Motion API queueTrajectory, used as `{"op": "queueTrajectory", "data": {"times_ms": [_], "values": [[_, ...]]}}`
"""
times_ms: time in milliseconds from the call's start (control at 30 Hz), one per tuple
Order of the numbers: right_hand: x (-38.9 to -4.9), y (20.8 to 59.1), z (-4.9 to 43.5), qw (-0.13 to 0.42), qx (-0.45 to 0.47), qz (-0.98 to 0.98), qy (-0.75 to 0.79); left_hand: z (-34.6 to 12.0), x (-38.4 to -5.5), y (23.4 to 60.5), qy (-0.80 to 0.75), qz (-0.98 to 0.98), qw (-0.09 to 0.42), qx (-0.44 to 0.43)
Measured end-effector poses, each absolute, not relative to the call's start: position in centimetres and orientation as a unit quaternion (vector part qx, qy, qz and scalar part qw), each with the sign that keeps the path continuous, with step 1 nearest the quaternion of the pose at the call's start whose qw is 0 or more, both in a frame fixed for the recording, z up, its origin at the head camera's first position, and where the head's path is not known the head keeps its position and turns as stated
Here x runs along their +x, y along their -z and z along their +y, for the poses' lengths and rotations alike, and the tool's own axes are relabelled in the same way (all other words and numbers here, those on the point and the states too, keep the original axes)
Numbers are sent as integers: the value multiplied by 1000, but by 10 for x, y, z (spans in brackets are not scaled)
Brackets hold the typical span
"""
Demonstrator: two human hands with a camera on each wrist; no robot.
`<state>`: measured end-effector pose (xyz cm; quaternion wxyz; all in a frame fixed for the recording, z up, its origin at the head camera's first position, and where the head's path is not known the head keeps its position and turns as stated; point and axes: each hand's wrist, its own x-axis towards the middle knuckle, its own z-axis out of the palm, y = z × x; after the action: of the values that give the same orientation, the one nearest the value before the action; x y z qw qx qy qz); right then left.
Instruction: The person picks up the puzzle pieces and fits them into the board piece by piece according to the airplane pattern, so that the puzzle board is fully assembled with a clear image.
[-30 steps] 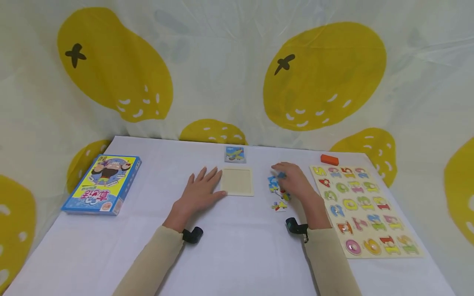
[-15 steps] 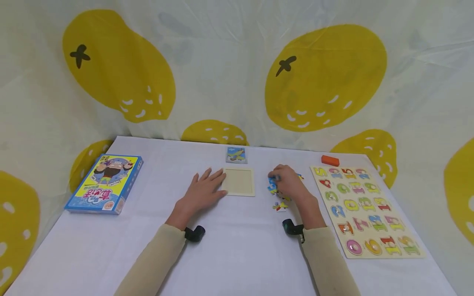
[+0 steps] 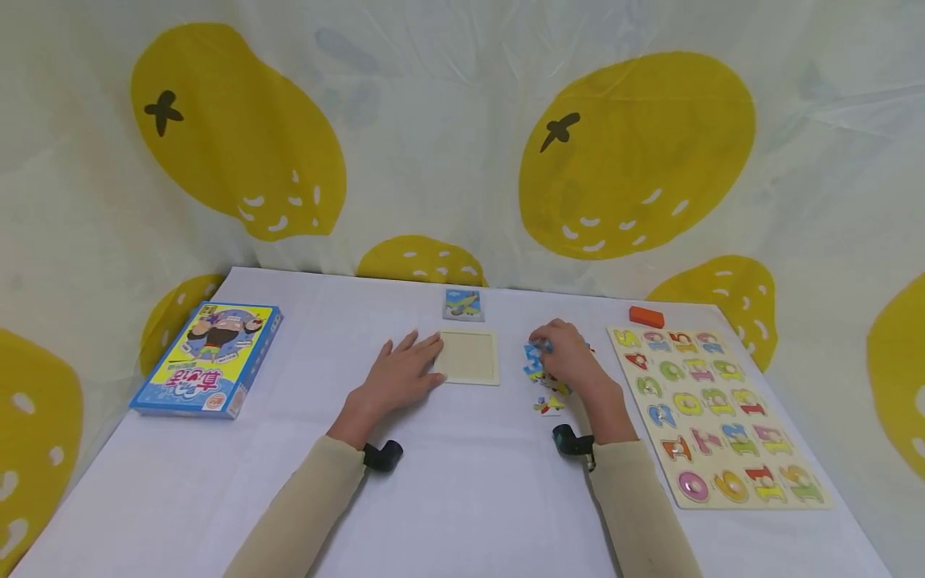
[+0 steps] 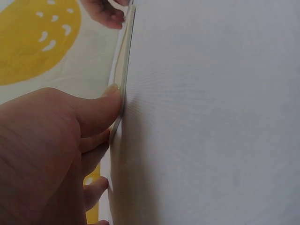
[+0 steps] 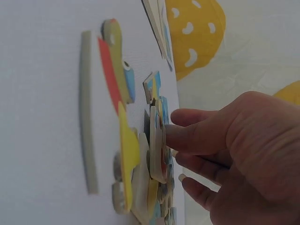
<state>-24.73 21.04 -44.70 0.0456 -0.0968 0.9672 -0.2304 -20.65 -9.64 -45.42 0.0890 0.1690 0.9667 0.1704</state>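
Note:
My left hand [image 3: 401, 373] lies flat with fingers spread at the left side of a shallow wooden puzzle tray [image 3: 468, 357]. In the left wrist view its thumb touches the tray's rim [image 4: 123, 70]. To the tray's right, my right hand [image 3: 571, 357] reaches down over a small heap of jigsaw pieces [image 3: 533, 365] in blue and yellow, fingers bent. In the right wrist view its thumb tip meets the overlapping pieces [image 5: 158, 145]; I cannot tell whether it pinches one. A white piece with yellow and red print [image 3: 549, 405] lies nearest me.
Behind the tray lies a small airplane picture card [image 3: 463, 305]. A wooden number board [image 3: 711, 417] occupies the right side, with an orange block [image 3: 646, 316] beyond it. At the left rests a blue and yellow box [image 3: 209, 357]. A lemon-print curtain [image 3: 433, 144] hangs behind the table.
My right hand shifted left over the heap, then slightly back; a colourful piece now shows beyond its right side. The left hand keeps its place at the tray. The head view has shifted slightly.

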Motion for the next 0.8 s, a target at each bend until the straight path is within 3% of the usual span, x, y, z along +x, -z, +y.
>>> {"op": "queueTrajectory", "data": {"times_ms": [800], "values": [[-253, 446, 216, 98, -92, 959, 248, -94, -206, 447, -161, 969, 92, 167]]}}
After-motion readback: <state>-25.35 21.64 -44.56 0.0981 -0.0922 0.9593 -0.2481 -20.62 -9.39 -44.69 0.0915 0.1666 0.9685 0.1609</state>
